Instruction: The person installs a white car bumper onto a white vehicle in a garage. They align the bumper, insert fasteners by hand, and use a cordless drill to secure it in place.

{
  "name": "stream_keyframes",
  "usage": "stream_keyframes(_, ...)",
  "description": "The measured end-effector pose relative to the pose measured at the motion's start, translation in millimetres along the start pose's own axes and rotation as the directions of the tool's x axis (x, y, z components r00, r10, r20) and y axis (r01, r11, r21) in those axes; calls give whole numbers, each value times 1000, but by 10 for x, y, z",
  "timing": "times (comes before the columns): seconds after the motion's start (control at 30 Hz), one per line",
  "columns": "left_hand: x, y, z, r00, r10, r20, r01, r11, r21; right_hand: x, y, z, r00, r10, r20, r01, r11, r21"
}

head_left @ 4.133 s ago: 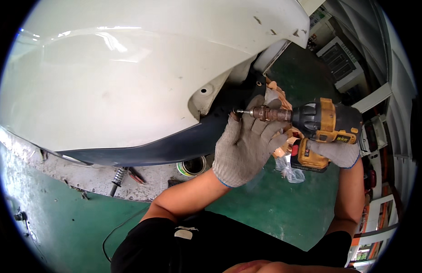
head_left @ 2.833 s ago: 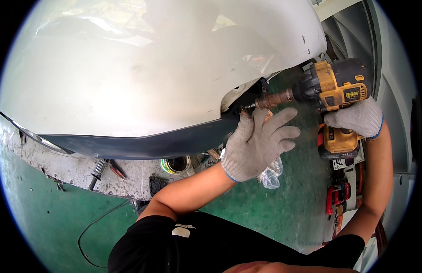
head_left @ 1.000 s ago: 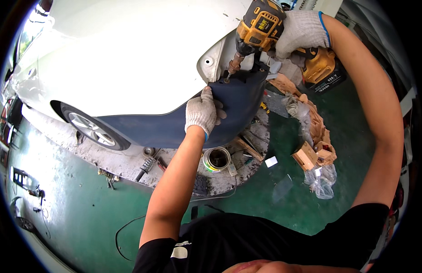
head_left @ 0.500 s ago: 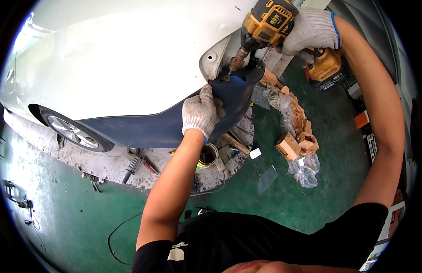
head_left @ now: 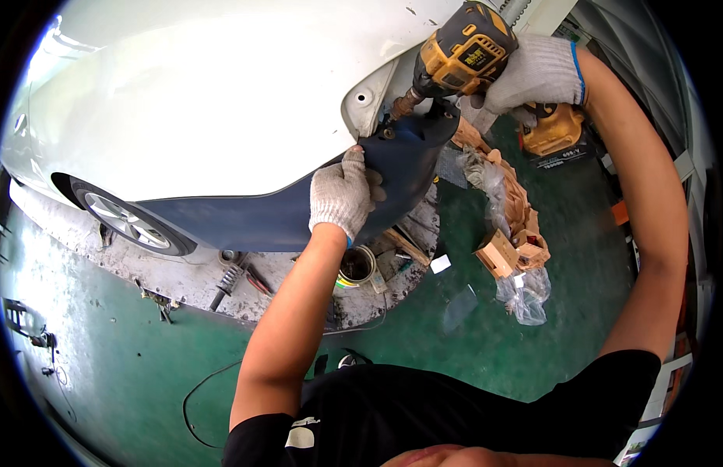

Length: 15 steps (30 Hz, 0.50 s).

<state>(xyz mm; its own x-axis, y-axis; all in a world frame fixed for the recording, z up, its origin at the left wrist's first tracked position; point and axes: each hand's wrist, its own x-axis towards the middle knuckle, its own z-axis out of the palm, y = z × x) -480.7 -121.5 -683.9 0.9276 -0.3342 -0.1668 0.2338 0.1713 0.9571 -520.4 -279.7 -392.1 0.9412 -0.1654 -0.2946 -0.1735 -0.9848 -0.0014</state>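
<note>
My gloved right hand (head_left: 529,78) grips the handle of a yellow and black cordless impact wrench (head_left: 462,50). Its rusty socket (head_left: 406,103) points down-left at the top edge of a dark blue bumper cover (head_left: 244,222), just beyond a bolt head (head_left: 388,134). Where the socket's tip meets the car is hard to see. My gloved left hand (head_left: 338,194) is pressed on the bumper cover, one finger reaching up to the seam under the white body panel (head_left: 221,117); its other fingers look bent and are partly hidden.
Under the car lies a stained pale platform (head_left: 221,292) with a shock absorber (head_left: 227,286), an open can (head_left: 357,265) and several tools. Right of it, brown packing paper (head_left: 513,194), a cardboard box (head_left: 497,253) and plastic wrap (head_left: 525,300) lie on the green floor.
The wrench has shifted slightly, and its socket now sits a little farther from the near bolt head, which shows more fully. My left hand stays at the same spot on the bumper cover.
</note>
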Motion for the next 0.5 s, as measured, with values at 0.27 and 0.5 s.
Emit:
stream_keyframes(0.27,10,-41,-3,1000,23,-8,-23,1000,-5,-30,121,23,989,-116,-89,115,993,-13)
stream_keyframes(0.5,40,-63,-6,997,46,-65,-51,996,-72,-220,39,-62,955,-174,-241,187,982,33)
